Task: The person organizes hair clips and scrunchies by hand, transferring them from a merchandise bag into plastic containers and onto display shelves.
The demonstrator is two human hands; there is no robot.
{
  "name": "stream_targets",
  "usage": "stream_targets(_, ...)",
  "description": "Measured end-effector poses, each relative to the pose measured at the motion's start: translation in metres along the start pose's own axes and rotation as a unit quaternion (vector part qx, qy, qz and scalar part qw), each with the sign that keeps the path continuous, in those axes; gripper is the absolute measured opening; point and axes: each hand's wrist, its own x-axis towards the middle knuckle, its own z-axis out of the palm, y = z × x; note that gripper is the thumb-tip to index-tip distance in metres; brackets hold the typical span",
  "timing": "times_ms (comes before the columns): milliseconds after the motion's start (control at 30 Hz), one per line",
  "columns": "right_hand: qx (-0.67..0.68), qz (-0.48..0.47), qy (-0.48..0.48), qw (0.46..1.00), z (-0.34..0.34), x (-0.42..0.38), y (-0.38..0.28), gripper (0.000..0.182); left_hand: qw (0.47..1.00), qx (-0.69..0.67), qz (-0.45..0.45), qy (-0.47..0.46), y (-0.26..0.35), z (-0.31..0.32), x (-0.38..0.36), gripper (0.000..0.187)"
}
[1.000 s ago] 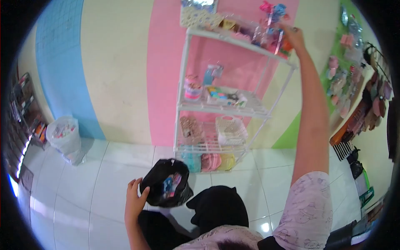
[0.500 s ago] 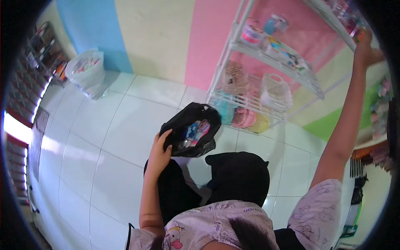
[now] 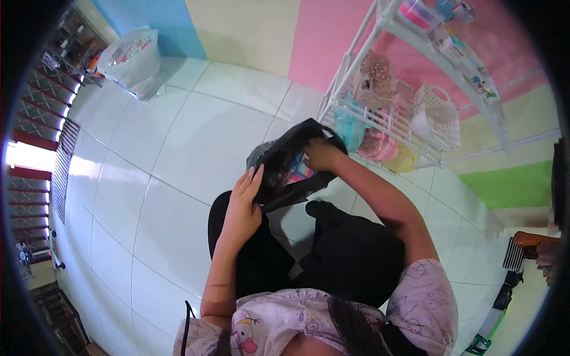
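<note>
A black plastic bag is held with its mouth open above my lap. My left hand grips the bag's near left edge, fingers along the rim. My right hand reaches into the bag from the right, its fingers curled and partly hidden by shadow. Whatever those fingers hold, if anything, does not show. Small colourful packaged items, pink and blue, lie inside the bag just below my right hand.
A white metal rack stands ahead right, bearing a white basket, a beige dotted basket and small goods. Far left, a white plastic bag of items stands on the tiled floor. A metal gate lines the left.
My right hand has come down from the upper shelf of the rack into the black bag. My left hand and the bag have shifted slightly right, and the view has turned.
</note>
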Motion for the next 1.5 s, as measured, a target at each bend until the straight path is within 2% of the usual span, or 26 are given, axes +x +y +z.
stream_targets(33, 0.022, 0.044, -0.034, 0.998, 0.009, -0.007, 0.002, 0.025, 1.0, -0.011, -0.013, -0.002, 0.005, 0.0, -0.002, 0.087)
stream_targets(133, 0.09, 0.076, -0.019, 0.993, 0.008, -0.023, 0.01, 0.038, 0.999, -0.034, -0.037, 0.0, 0.013, 0.007, -0.004, 0.085)
stream_targets(167, 0.029, 0.066, 0.011, 0.997, 0.009, -0.03, 0.006, 0.039, 0.998, -0.04, -0.044, 0.002, 0.015, 0.01, -0.006, 0.085)
stream_targets(267, 0.009, 0.081, 0.062, 0.995, 0.007, -0.039, 0.0, 0.047, 0.998, -0.05, -0.026, -0.006, 0.016, 0.016, -0.004, 0.084)
stream_targets(367, -0.005, 0.136, 0.092, 0.986, -0.036, -0.051, -0.023, 0.054, 1.0, -0.006, -0.023, -0.009, 0.021, 0.01, 0.0, 0.082)
stream_targets(467, 0.107, 0.135, 0.222, 0.96, -0.061, -0.059, -0.028, 0.06, 0.998, 0.065, 0.008, -0.001, 0.024, 0.003, 0.006, 0.08)
stream_targets(500, 0.163, 0.158, 0.176, 0.958, -0.085, -0.066, -0.036, 0.066, 0.996, 0.091, 0.01, 0.01, 0.027, 0.002, 0.006, 0.081)
stream_targets(567, 0.235, 0.051, 0.162, 0.957, -0.1, -0.081, -0.026, 0.07, 0.989, 0.145, 0.015, 0.032, 0.037, -0.001, 0.008, 0.081)
stream_targets(600, 0.268, -0.003, 0.154, 0.951, -0.108, -0.09, -0.02, 0.072, 0.986, 0.159, 0.045, 0.036, 0.042, -0.004, 0.012, 0.076)
stream_targets(667, 0.404, 0.076, 0.172, 0.895, -0.152, -0.118, -0.036, 0.071, 0.976, 0.187, 0.105, 0.042, 0.049, -0.007, 0.02, 0.066)
stream_targets(700, 0.466, 0.113, 0.181, 0.859, -0.174, -0.133, -0.043, 0.071, 0.984, 0.139, 0.108, 0.0, 0.049, -0.004, 0.028, 0.061)
stream_targets(767, 0.421, 0.086, 0.312, 0.847, -0.204, -0.161, -0.043, 0.065, 0.988, 0.045, 0.12, -0.082, 0.046, 0.006, 0.047, 0.049)
stream_targets(833, 0.318, 0.053, 0.439, 0.839, -0.243, -0.191, -0.041, 0.06, 0.971, 0.177, 0.095, -0.127, 0.047, 0.026, 0.063, 0.043)
stream_targets(867, 0.332, 0.055, 0.488, 0.805, -0.261, -0.204, -0.047, 0.057, 0.956, 0.243, 0.085, -0.141, 0.047, 0.037, 0.074, 0.04)
stream_targets(933, 0.252, 0.045, 0.567, 0.783, -0.297, -0.218, -0.057, 0.053, 0.896, 0.384, 0.061, -0.215, 0.04, 0.069, 0.099, 0.041)
stream_targets(967, 0.214, 0.052, 0.577, 0.786, -0.31, -0.222, -0.059, 0.052, 0.856, 0.452, 0.046, -0.247, 0.037, 0.082, 0.11, 0.042)
stream_targets(1033, 0.142, 0.067, 0.593, 0.79, -0.34, -0.223, -0.059, 0.05, 0.905, 0.381, 0.107, -0.159, 0.031, 0.097, 0.109, 0.046)
stream_targets(1100, 0.082, 0.064, 0.603, 0.791, -0.359, -0.214, -0.053, 0.048, 0.868, 0.398, 0.001, -0.298, 0.023, 0.12, 0.121, 0.042)
stream_targets(1167, 0.057, 0.052, 0.606, 0.791, -0.374, -0.199, -0.042, 0.047, 0.847, 0.407, 0.024, -0.341, -0.012, 0.142, 0.122, 0.048)
stream_targets(1267, 0.029, 0.04, 0.606, 0.794, -0.397, -0.172, -0.009, 0.049, 0.885, 0.38, 0.028, -0.266, -0.025, 0.147, 0.108, 0.052)
stream_targets(1333, -0.034, 0.059, 0.603, 0.795, -0.413, -0.153, 0.022, 0.051, 0.886, 0.351, 0.025, -0.303, -0.064, 0.17, 0.11, 0.058)
stream_targets(1367, -0.002, 0.079, 0.584, 0.808, -0.419, -0.147, 0.027, 0.051, 0.884, 0.335, 0.022, -0.324, -0.076, 0.177, 0.113, 0.061)
stream_targets(1467, 0.075, 0.136, 0.518, 0.841, -0.434, -0.127, 0.04, 0.051, 0.812, 0.464, 0.106, -0.338, -0.06, 0.167, 0.102, 0.066)
stream_targets(1500, 0.084, 0.154, 0.493, 0.852, -0.439, -0.119, 0.05, 0.05, 0.823, 0.448, 0.084, -0.339, -0.061, 0.169, 0.101, 0.066)
